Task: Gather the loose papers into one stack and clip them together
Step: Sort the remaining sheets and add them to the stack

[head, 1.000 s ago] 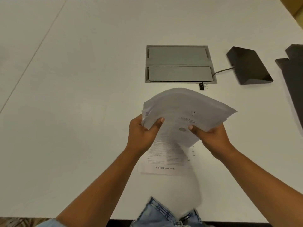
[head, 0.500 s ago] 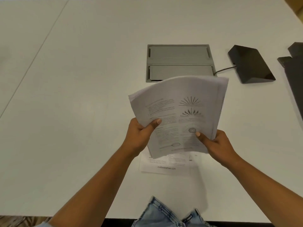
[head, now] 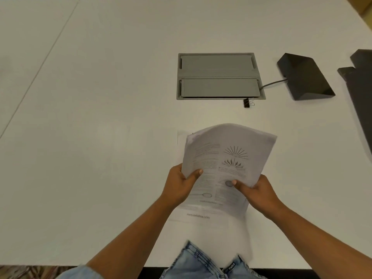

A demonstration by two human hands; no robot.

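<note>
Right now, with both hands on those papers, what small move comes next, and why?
Probably lower the bundle onto the loose sheet under it: the left hand and right hand both grip the bundle, that sheet is not yet gathered, and the binder clip lies untouched.

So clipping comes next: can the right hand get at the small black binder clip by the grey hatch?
Probably, once freed: the right hand grips the white paper stack; the small black binder clip lies unobstructed beyond it.
</note>
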